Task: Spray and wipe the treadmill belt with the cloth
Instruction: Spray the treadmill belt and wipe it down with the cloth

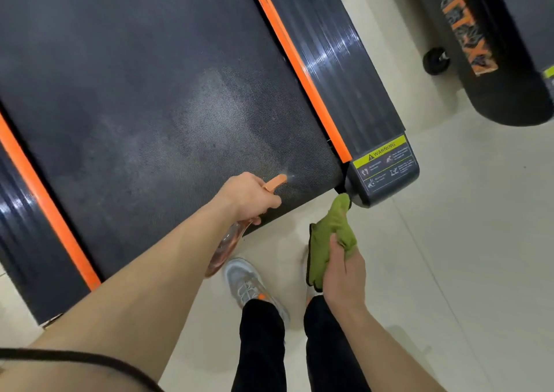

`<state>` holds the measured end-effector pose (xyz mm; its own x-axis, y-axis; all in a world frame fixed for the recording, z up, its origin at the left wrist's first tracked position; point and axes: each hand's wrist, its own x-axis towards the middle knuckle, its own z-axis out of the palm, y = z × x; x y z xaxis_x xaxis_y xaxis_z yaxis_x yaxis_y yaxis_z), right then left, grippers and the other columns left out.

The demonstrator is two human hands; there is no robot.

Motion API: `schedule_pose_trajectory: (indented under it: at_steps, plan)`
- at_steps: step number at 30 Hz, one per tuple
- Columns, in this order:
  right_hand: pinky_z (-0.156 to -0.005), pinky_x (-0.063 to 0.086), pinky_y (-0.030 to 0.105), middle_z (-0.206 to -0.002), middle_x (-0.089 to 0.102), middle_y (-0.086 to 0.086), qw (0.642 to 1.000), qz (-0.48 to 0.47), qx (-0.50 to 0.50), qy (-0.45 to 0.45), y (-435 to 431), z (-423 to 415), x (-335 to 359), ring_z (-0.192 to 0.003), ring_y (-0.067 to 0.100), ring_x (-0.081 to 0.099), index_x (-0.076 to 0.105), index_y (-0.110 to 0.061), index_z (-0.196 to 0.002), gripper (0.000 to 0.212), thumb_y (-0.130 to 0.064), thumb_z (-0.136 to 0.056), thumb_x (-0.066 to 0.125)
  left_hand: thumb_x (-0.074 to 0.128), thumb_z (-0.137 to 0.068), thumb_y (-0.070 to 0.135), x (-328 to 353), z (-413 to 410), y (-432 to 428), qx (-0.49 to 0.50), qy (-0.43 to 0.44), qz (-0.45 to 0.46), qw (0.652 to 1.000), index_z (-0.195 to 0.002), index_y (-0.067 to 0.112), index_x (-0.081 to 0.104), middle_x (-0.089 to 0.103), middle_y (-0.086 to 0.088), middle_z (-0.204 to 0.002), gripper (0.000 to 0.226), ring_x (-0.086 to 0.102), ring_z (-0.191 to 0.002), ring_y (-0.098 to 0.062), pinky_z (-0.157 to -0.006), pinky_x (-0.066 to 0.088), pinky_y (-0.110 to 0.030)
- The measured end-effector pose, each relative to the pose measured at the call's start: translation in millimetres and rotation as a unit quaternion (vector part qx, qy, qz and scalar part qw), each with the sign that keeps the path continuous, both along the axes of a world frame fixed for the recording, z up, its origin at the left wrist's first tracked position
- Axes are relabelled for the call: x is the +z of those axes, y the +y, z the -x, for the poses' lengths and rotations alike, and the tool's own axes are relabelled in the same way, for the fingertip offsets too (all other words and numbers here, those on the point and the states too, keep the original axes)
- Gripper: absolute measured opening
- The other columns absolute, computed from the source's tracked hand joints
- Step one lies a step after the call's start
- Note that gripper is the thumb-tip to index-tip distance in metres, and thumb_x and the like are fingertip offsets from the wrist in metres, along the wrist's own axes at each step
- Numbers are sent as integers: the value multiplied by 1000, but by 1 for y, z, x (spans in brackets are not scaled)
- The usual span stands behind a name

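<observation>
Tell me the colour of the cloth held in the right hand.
The cloth is green, gripped by the right hand; seen in the head view.

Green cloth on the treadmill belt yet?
No, the right hand grips the green cloth over the pale floor, off the dark treadmill belt.

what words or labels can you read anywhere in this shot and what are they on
"WARNING", beside a triangle sign: on the yellow band of the sticker on the treadmill's corner cover.
Small white print and pictograms lower on that sticker: too small to read.
Orange lettering on the black machine at upper right: blurred, unreadable.
Yellow-green label at the right edge: cut off, unreadable.
</observation>
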<state>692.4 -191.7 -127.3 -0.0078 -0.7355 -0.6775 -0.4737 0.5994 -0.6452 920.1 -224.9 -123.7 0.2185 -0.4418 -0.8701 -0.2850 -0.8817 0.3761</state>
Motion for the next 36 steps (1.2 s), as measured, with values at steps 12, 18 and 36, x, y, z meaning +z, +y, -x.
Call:
schedule_pose_trajectory:
  at_steps: [12, 18, 36]
  plan:
    - [-106, 48, 43, -130, 68, 1, 988, 131, 64, -42, -54, -90, 2, -121, 16, 61, 56, -14, -141, 68, -55, -90, 37, 75, -82, 20, 5, -58, 44, 163, -41, 36, 985, -76, 16, 73, 76, -3, -80, 8, 70, -53, -18, -65, 61, -28]
    - [-121, 28, 47, -157, 42, 7, 893, 346, 287, 6, -102, -112, -23, -147, 27, 36, 36, -14, -156, 63, -33, -95, 40, 78, -83, 20, 6, -81, 55, 223, -4, 59, 973, -83, 16, 77, 74, 1, -80, 4, 70, -54, -17, -58, 57, -23]
    - [-120, 12, 66, -171, 1, 7, 619, 379, 636, 261, -152, -208, -93, -154, 45, -5, 14, -38, -161, 85, -57, -84, 45, 77, -82, 15, -10, -156, 23, 383, 4, 152, 911, -97, 9, 78, 76, -4, -104, 16, 66, -52, -21, -77, 55, -42]
